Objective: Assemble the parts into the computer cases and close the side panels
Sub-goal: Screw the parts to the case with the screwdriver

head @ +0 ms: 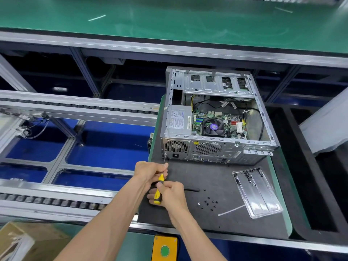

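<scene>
An open computer case [214, 146] lies on a black mat [207, 185], its side panel off, with the power supply [178, 120] and motherboard with fan [213, 127] showing inside. A yellow-and-black screwdriver [159, 187] points up at a screw at the lower left corner of the case's rear face [165, 155]. My left hand [150, 171] pinches the shaft end of the handle. My right hand [169, 194] grips the handle's lower part.
Loose black screws [209, 202] and a white cable tie [231, 210] lie on the mat. A clear plastic tray [258, 194] holding more screws sits at right. A roller conveyor frame [56, 108] runs at left. A yellow box with a green button [165, 250] is at the near edge.
</scene>
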